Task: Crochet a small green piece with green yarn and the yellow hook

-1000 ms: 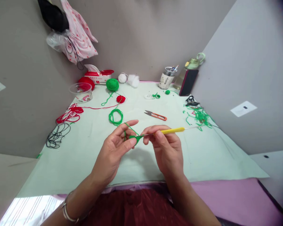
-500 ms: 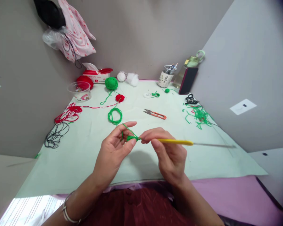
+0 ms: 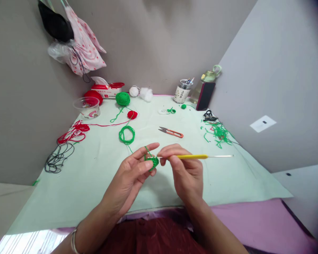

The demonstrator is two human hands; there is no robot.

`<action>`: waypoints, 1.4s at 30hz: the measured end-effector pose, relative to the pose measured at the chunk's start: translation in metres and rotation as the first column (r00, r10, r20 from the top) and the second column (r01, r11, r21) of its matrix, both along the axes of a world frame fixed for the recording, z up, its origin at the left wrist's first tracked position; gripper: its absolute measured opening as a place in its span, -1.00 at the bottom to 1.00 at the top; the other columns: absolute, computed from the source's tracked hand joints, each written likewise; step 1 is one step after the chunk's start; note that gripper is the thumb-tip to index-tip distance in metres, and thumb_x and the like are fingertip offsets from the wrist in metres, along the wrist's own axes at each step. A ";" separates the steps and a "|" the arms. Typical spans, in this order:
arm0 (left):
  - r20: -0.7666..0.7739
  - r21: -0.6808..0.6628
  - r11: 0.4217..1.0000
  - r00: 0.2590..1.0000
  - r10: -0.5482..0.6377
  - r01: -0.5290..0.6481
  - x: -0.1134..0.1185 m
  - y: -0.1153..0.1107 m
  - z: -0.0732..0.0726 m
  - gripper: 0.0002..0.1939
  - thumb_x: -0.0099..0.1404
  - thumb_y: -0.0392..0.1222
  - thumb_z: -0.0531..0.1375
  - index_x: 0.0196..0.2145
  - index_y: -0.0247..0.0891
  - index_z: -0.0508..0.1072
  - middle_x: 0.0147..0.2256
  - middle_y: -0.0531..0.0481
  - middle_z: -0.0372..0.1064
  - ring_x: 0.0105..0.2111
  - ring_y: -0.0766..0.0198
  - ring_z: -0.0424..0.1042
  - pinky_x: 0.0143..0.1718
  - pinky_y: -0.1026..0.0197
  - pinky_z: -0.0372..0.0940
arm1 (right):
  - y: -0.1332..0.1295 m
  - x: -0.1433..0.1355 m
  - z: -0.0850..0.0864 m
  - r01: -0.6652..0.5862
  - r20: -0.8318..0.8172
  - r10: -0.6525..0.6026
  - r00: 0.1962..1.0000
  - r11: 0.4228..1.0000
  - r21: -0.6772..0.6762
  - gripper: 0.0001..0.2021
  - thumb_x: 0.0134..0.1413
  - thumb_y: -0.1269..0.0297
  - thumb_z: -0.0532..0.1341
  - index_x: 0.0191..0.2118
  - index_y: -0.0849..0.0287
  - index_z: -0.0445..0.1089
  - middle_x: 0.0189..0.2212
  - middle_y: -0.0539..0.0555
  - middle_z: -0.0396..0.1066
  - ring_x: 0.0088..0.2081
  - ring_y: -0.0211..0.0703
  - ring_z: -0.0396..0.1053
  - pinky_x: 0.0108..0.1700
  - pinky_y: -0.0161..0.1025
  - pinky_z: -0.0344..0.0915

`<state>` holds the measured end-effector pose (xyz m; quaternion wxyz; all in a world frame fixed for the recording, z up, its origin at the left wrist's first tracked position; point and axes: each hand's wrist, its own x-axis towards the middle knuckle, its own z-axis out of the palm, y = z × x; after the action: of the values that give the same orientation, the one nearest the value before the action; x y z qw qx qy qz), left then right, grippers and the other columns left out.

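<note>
Between the thumb and fingers of my left hand [image 3: 134, 173] is pinched a small green crochet piece [image 3: 154, 162]. A green strand runs up over my raised left index finger, and another trails toward the loose coil of green yarn [image 3: 127, 135]. My right hand [image 3: 187, 173] is closed round the yellow handle of a crochet hook [image 3: 193, 156]. The hook's thin metal front end reaches left to the top edge of the green piece; its other metal end points right. Whether a loop sits on the hook tip is too small to tell.
Thread snips [image 3: 171, 132] lie beyond my hands. Farther back are a green yarn ball [image 3: 122, 99], a red ball [image 3: 132, 114], a plastic tub [image 3: 87, 107], a pen holder [image 3: 183, 91] and a phone [image 3: 206, 96]. Green yarn scraps [image 3: 219, 133] lie right, black cord [image 3: 58, 157] left.
My left hand has turned, so more of the green piece's face shows. The hook has moved left across its top edge and lies more level. The whole view has shifted slightly.
</note>
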<state>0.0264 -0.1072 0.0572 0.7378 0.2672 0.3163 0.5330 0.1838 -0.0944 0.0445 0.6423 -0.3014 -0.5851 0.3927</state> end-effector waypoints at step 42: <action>0.033 -0.062 0.998 0.999 -0.002 0.004 0.001 0.001 -0.002 -0.53 0.18 -0.19 0.53 0.06 -0.26 0.69 -0.30 0.02 0.46 -0.32 0.35 0.37 -0.23 0.31 0.36 | -0.007 0.000 -0.008 0.186 0.217 -0.243 0.945 0.949 0.253 -0.75 0.46 0.41 0.20 -0.03 -0.04 0.62 -0.24 0.08 0.61 -0.25 -0.12 0.54 -0.23 -0.14 0.51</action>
<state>0.0269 -0.1059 0.0551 0.7516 0.2361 0.3201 0.5262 0.1833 -0.1014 0.0369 0.6346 -0.3337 -0.6649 0.2095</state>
